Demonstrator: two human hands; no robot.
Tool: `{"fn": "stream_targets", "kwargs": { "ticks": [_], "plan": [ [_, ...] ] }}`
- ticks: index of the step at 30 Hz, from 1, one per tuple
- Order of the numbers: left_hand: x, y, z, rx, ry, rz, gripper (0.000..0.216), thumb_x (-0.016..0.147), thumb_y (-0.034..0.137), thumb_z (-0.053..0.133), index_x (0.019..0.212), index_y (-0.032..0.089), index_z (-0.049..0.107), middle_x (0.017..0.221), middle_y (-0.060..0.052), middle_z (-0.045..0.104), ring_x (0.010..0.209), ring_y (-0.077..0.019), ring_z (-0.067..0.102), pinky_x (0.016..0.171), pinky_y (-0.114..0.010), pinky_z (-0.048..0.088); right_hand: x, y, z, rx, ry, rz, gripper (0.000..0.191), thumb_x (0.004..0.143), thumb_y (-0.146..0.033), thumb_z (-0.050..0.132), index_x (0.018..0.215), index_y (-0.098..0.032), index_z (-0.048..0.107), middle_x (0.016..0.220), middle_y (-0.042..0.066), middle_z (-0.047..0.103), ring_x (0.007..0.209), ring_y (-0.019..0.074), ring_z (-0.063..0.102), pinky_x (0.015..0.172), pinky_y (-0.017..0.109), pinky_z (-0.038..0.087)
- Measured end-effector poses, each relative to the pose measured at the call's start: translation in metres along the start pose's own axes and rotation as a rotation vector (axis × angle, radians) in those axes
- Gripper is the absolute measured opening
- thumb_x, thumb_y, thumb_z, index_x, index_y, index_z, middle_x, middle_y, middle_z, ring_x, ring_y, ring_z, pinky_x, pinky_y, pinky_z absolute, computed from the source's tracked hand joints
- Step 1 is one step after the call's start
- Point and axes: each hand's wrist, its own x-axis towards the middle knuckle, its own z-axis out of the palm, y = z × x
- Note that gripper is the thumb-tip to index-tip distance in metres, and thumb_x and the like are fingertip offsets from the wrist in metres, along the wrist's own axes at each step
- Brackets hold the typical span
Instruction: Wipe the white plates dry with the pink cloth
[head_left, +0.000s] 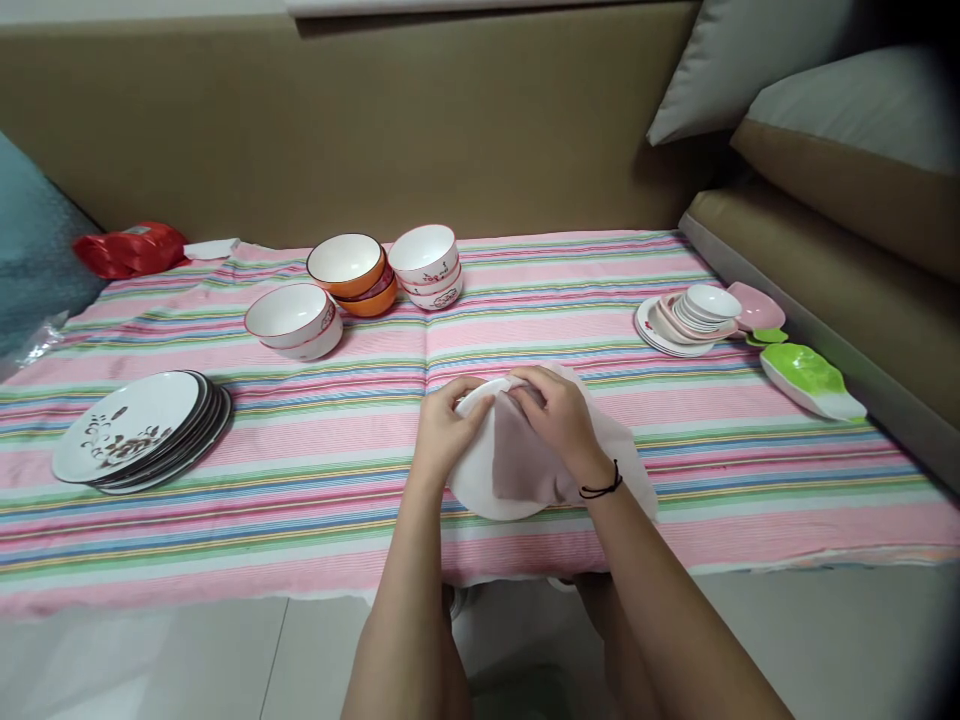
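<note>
At the front middle of the striped cloth, a white round plate (474, 478) is tilted up between my hands. My left hand (448, 425) is closed on its upper left rim, with the thumb on the near face. A thin pale pinkish sheet (525, 455), cloth or paper, covers the plate's right part and spreads out to the right. My right hand (559, 415) pinches this sheet at the plate's top edge; its fingertips are partly hidden. The two hands are close together, almost touching.
Stacked patterned plates (127, 430) lie at left. Behind them stand white bowls (292, 320), orange bowls (349, 265) and more white bowls (427, 260). Small dishes (686, 320), a pink dish (756, 305) and a green leaf-shaped dish (810, 380) sit right. A red bag (131, 250) lies back left.
</note>
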Motion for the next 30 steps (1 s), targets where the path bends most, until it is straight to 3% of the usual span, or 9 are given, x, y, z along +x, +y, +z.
{"fn": "stream_targets", "kwargs": {
  "ticks": [5, 11, 15, 20, 25, 30],
  "plan": [
    [0.001, -0.005, 0.002, -0.002, 0.062, -0.089, 0.015, 0.074, 0.021, 0.061, 0.086, 0.018, 0.070, 0.090, -0.004, 0.072, 0.086, -0.0204, 0.066, 0.080, -0.032, 0.050, 0.000, 0.005, -0.004, 0.004, -0.029, 0.128, 0.018, 0.084, -0.033, 0.050, 0.090, -0.022, 0.063, 0.092, 0.002, 0.068, 0.086, 0.0197, 0.061, 0.079, 0.032, 0.044],
    [0.003, -0.006, -0.001, -0.103, 0.301, -0.143, 0.018, 0.073, 0.025, 0.063, 0.087, 0.017, 0.070, 0.091, -0.005, 0.072, 0.088, -0.0211, 0.066, 0.078, -0.031, 0.051, 0.002, 0.017, -0.007, 0.014, 0.043, 0.314, 0.020, 0.076, -0.036, 0.056, 0.087, -0.020, 0.061, 0.089, 0.002, 0.066, 0.084, 0.0204, 0.058, 0.074, 0.032, 0.041],
    [0.004, -0.007, 0.000, -0.079, 0.322, -0.120, 0.017, 0.073, 0.027, 0.062, 0.085, 0.017, 0.069, 0.088, -0.004, 0.072, 0.085, -0.0202, 0.066, 0.077, -0.030, 0.051, 0.002, 0.019, -0.005, -0.002, 0.050, 0.333, 0.020, 0.076, -0.036, 0.054, 0.085, -0.020, 0.060, 0.086, 0.002, 0.065, 0.081, 0.0201, 0.057, 0.073, 0.032, 0.040],
    [0.003, -0.008, 0.001, 0.072, 0.283, 0.016, 0.015, 0.076, 0.026, 0.058, 0.087, 0.020, 0.066, 0.088, -0.002, 0.070, 0.084, -0.0183, 0.065, 0.078, -0.029, 0.050, 0.002, 0.011, -0.002, -0.040, 0.081, 0.282, 0.019, 0.079, -0.035, 0.051, 0.090, -0.021, 0.060, 0.087, 0.003, 0.066, 0.081, 0.0225, 0.058, 0.072, 0.033, 0.042],
    [0.000, -0.003, 0.003, 0.113, 0.195, 0.050, 0.017, 0.077, 0.020, 0.053, 0.089, 0.020, 0.066, 0.088, -0.001, 0.070, 0.083, -0.0174, 0.065, 0.076, -0.027, 0.049, 0.005, 0.004, 0.003, -0.066, 0.085, 0.077, 0.022, 0.082, -0.027, 0.048, 0.102, -0.022, 0.058, 0.104, 0.006, 0.064, 0.098, 0.0238, 0.056, 0.085, 0.036, 0.042],
    [-0.001, 0.000, 0.009, 0.095, 0.149, 0.076, 0.026, 0.073, 0.012, 0.049, 0.090, 0.019, 0.067, 0.090, -0.001, 0.071, 0.086, -0.0173, 0.065, 0.079, -0.027, 0.048, 0.005, -0.003, 0.008, -0.179, 0.028, -0.064, 0.021, 0.085, -0.023, 0.047, 0.102, -0.024, 0.060, 0.105, 0.005, 0.064, 0.102, 0.0244, 0.054, 0.091, 0.039, 0.037]
  ]
}}
